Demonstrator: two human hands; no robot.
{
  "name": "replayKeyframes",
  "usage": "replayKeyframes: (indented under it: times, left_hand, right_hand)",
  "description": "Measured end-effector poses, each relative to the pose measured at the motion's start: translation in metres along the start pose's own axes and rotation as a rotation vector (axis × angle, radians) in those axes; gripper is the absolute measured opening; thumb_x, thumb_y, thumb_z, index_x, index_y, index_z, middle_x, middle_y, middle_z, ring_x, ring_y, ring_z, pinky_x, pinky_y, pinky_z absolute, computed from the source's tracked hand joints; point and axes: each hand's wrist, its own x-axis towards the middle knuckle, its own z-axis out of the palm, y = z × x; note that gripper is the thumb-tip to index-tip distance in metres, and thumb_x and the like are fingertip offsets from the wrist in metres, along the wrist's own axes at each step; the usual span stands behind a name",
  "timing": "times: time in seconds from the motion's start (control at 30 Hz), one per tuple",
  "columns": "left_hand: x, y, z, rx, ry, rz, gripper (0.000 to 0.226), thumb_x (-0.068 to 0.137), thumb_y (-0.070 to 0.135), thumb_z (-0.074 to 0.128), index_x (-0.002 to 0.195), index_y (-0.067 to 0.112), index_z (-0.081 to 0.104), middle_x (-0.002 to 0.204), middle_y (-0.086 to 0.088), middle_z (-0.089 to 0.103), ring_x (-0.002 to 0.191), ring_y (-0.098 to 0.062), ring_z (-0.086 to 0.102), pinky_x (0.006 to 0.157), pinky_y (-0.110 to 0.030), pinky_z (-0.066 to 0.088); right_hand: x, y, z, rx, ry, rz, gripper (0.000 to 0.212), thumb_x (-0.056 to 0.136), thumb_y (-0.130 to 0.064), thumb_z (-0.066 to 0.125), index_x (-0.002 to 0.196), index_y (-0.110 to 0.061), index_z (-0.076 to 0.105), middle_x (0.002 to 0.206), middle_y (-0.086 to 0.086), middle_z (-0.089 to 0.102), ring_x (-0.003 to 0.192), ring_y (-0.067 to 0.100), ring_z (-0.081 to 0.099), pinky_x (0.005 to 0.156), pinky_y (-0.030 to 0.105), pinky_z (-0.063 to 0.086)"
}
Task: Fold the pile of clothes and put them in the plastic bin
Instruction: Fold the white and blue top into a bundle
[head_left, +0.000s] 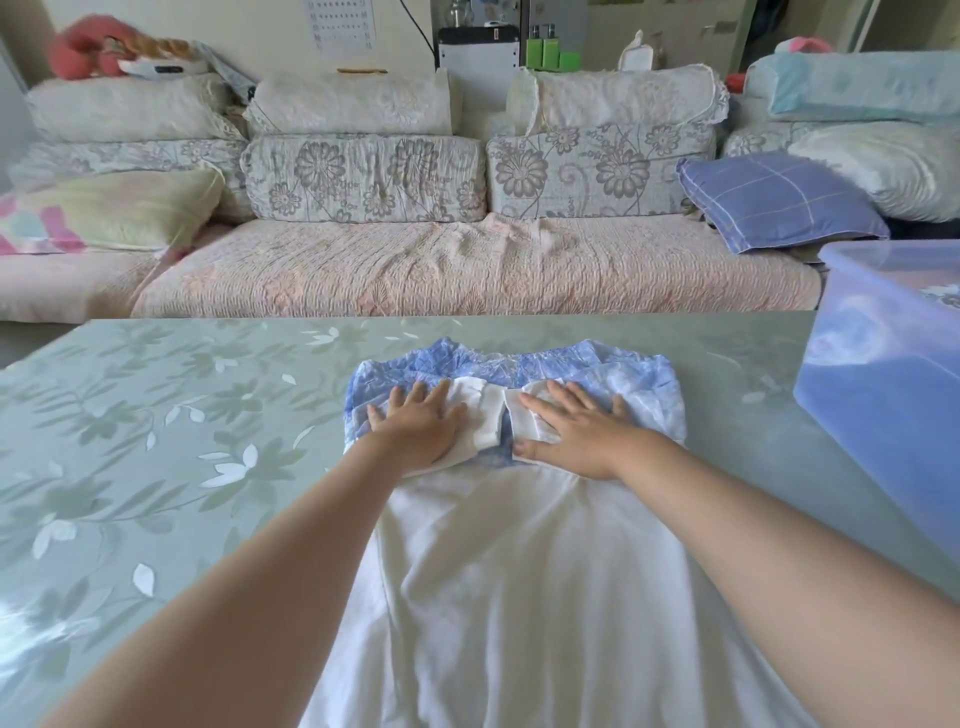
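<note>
Dress (519, 571), white with a blue-patterned top, lies spread on the leaf-print surface (156, 441) before me, its white sleeves (485, 415) folded inward. My left hand (421, 431) and right hand (582, 436) press flat on a sleeve each, fingers straight, gripping nothing. To the right stands the plastic bin (872, 426), near the dress.

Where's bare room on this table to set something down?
Widest: the table left of the dress, out to its edge. A narrower strip lies between dress and plastic bin. The middle is crowded: dress, left hand and right hand flat on it.
</note>
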Motion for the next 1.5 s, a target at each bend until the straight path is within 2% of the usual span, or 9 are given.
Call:
replayKeyframes:
  times: [0.2, 0.43, 0.6, 0.77, 0.9, 0.97, 1.1, 1.33, 1.5]
  left_hand:
    - [-0.007, -0.031, -0.019, 0.034, 0.267, -0.196, 0.054, 0.095, 0.022, 0.043, 0.147, 0.019, 0.03, 0.148, -0.008, 0.038, 0.135, -0.03, 0.031, 0.106, -0.043, 0.031]
    - [-0.024, -0.056, -0.031, 0.003, 0.116, -0.482, 0.063, 0.09, 0.04, 0.053, 0.143, 0.008, 0.04, 0.144, -0.014, 0.038, 0.133, -0.03, 0.035, 0.103, -0.038, 0.038]
    - [-0.027, -0.06, -0.045, -0.267, 0.096, -0.453, 0.017, 0.084, 0.022, 0.061, 0.083, 0.008, 0.051, 0.1, -0.009, 0.061, 0.085, -0.027, 0.058, 0.068, -0.029, 0.047]
    - [-0.021, -0.052, -0.05, -0.631, 0.005, -0.446, 0.027, 0.082, 0.012, 0.065, 0.106, 0.004, 0.055, 0.105, -0.017, 0.063, 0.101, -0.027, 0.064, 0.073, -0.031, 0.046]
    - [-0.019, -0.039, -0.05, -1.076, -0.081, -0.374, 0.018, 0.084, 0.002, 0.056, 0.102, 0.001, 0.055, 0.082, -0.015, 0.056, 0.068, -0.025, 0.06, 0.072, -0.035, 0.058]
    - [-0.019, -0.028, -0.052, -1.11, -0.065, -0.268, 0.028, 0.082, 0.004, 0.06, 0.108, 0.008, 0.051, 0.081, -0.014, 0.057, 0.065, -0.025, 0.061, 0.064, -0.033, 0.056]
    - [-0.012, -0.001, -0.056, -1.158, -0.105, -0.139, 0.065, 0.078, 0.009, 0.067, 0.136, 0.019, 0.038, 0.113, -0.019, 0.062, 0.103, -0.035, 0.065, 0.094, -0.054, 0.052]
    - [-0.026, 0.071, -0.045, -1.279, -0.514, 0.035, 0.041, 0.098, 0.0, 0.046, 0.137, 0.011, 0.038, 0.089, -0.012, 0.066, 0.076, -0.022, 0.067, 0.077, -0.035, 0.058]
    - [-0.002, 0.069, -0.038, -1.217, -0.161, -0.041, 0.035, 0.099, -0.006, 0.034, 0.127, 0.005, 0.049, 0.091, -0.012, 0.065, 0.071, -0.029, 0.065, 0.07, -0.038, 0.056]
  right_hand:
    - [-0.004, -0.02, -0.011, -0.012, 0.008, 0.005, 0.086, 0.089, -0.076, 0.034, 0.158, -0.037, 0.001, 0.167, 0.0, -0.013, 0.152, 0.019, -0.017, 0.118, 0.06, -0.009]
    - [-0.012, -0.089, -0.016, 0.024, 0.169, -0.233, 0.061, 0.1, -0.029, 0.034, 0.158, -0.031, 0.017, 0.168, 0.0, 0.001, 0.154, 0.015, -0.003, 0.123, 0.043, -0.002]
    - [-0.008, -0.113, -0.009, -0.061, -0.038, -0.233, 0.061, 0.098, -0.035, 0.031, 0.156, -0.044, 0.017, 0.168, -0.002, 0.001, 0.154, 0.017, 0.0, 0.123, 0.043, 0.007]
    - [-0.015, -0.111, 0.0, -0.099, 0.011, -0.263, 0.061, 0.1, -0.034, 0.033, 0.157, -0.043, 0.011, 0.168, -0.003, -0.003, 0.154, 0.019, -0.006, 0.124, 0.043, 0.002]
    - [-0.02, -0.112, -0.002, -0.055, 0.012, -0.253, 0.06, 0.1, -0.031, 0.034, 0.157, -0.041, 0.017, 0.168, -0.002, 0.001, 0.154, 0.018, -0.003, 0.124, 0.041, 0.0]
    - [-0.02, -0.11, -0.009, 0.179, 0.075, -0.241, 0.054, 0.1, -0.024, 0.035, 0.154, -0.036, 0.033, 0.166, -0.001, 0.016, 0.153, 0.017, 0.009, 0.124, 0.038, 0.004]
    - [-0.019, -0.096, -0.029, 0.829, 0.343, -0.057, 0.047, 0.097, -0.017, 0.041, 0.14, -0.027, 0.054, 0.145, -0.005, 0.052, 0.133, 0.014, 0.046, 0.11, 0.029, 0.035]
    - [-0.006, -0.061, -0.036, 1.168, 0.301, 0.19, 0.036, 0.079, -0.052, 0.054, 0.083, -0.018, 0.064, 0.084, -0.002, 0.072, 0.081, 0.017, 0.071, 0.082, 0.034, 0.058]
    - [-0.004, -0.052, -0.032, 0.837, 0.383, 0.295, 0.047, 0.09, -0.029, 0.061, 0.135, -0.016, 0.051, 0.129, 0.007, 0.062, 0.12, 0.028, 0.058, 0.092, 0.03, 0.043]
